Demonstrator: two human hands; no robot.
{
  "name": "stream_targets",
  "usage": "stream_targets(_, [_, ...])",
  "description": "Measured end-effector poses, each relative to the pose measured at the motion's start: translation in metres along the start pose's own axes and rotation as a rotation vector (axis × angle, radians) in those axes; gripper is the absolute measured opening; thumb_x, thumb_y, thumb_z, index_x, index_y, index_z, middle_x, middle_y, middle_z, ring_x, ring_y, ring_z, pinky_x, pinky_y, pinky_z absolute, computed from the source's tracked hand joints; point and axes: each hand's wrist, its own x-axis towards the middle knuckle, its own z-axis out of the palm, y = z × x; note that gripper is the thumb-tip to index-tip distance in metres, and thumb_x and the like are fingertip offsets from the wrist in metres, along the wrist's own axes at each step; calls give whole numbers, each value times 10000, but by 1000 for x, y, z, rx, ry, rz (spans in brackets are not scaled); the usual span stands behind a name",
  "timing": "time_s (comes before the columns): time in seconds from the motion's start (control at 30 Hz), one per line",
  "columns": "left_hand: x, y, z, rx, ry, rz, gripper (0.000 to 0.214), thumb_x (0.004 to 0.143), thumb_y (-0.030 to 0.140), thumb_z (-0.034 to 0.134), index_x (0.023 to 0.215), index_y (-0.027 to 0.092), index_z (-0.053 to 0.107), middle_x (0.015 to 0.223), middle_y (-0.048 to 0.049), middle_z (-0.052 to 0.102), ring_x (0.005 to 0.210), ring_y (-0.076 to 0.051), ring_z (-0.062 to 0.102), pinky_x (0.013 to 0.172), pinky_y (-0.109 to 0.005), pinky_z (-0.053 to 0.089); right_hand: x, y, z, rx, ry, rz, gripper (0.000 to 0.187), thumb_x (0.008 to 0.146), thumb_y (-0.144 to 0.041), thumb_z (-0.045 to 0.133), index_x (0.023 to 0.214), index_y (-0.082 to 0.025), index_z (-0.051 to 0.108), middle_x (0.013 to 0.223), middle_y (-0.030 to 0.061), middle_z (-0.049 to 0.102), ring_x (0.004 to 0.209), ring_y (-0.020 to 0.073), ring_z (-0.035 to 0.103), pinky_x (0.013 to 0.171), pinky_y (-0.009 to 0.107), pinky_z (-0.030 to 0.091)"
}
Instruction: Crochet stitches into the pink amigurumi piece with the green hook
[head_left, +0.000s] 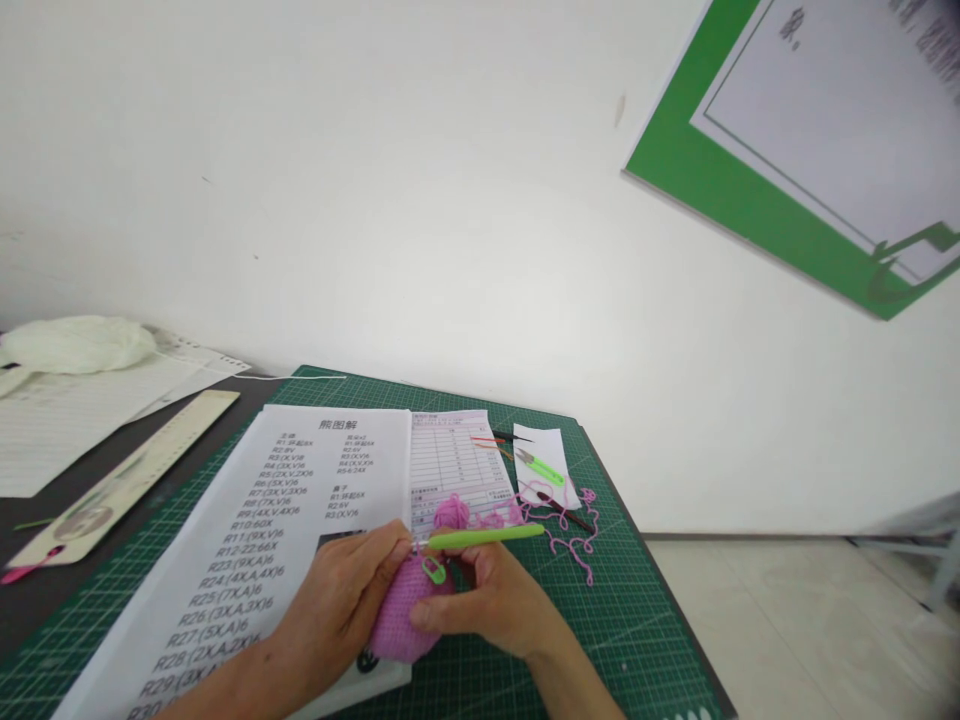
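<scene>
My left hand [341, 590] is closed around a pink crocheted piece [401, 615] that carries a green stitch marker [433, 571]. My right hand [487, 600] pinches the same piece from the right and holds a crochet hook with a light green handle [484, 537], its tip at the top of the work. Loose pink yarn [570, 535] trails off to the right across a green cutting mat [637, 620]. Both hands rest over a printed pattern sheet [300, 500].
A second printed form [450, 460] and a white paper slip with green snips [541, 467] lie behind the yarn. At the left are a ruler-like card [127, 475], lined paper [67, 420] and white stuffing [75, 343]. A green-framed poster [810, 150] hangs on the wall.
</scene>
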Motion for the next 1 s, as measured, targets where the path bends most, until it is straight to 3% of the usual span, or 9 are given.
stream_targets(0.23, [4, 4, -2, -54, -30, -114, 322, 985, 266, 381, 679, 232, 477, 553, 70, 537, 467, -125, 542, 480, -223, 406, 1, 3, 0, 54, 20, 65, 355, 600, -359, 847, 900, -205, 735, 818, -14, 644, 760, 152, 562, 838, 319, 455])
stream_targets(0.47, [8, 4, -2, -106, -29, -212, 352, 984, 343, 370, 667, 234, 476, 566, 59, 548, 502, -145, 549, 506, -244, 428, 4, -6, 2, 89, 33, 79, 282, 645, -421, 767, 801, -190, 716, 747, -12, 624, 713, 147, 520, 792, 304, 422])
stream_targets(0.63, [8, 7, -3, -141, -38, -255, 371, 980, 376, 367, 649, 235, 459, 551, 62, 524, 492, -143, 520, 497, -246, 410, 3, -3, -3, 99, 9, 117, 368, 557, -407, 828, 835, -192, 716, 758, -12, 632, 720, 153, 542, 791, 321, 440])
stream_targets(0.83, [8, 8, -3, -192, -33, -322, 361, 971, 384, 390, 654, 231, 471, 571, 57, 520, 530, -153, 528, 526, -252, 427, 3, -2, -7, 106, -73, 105, 462, 536, -406, 868, 928, -207, 728, 853, 12, 687, 839, 201, 612, 907, 389, 449])
stream_targets(1.0, [8, 5, 1, -260, -48, -363, 360, 962, 394, 407, 670, 222, 528, 616, 34, 590, 598, -175, 570, 581, -271, 476, 5, 1, -6, 201, -12, 166, 481, 459, -353, 907, 879, -197, 732, 791, -3, 689, 764, 172, 605, 847, 352, 465])
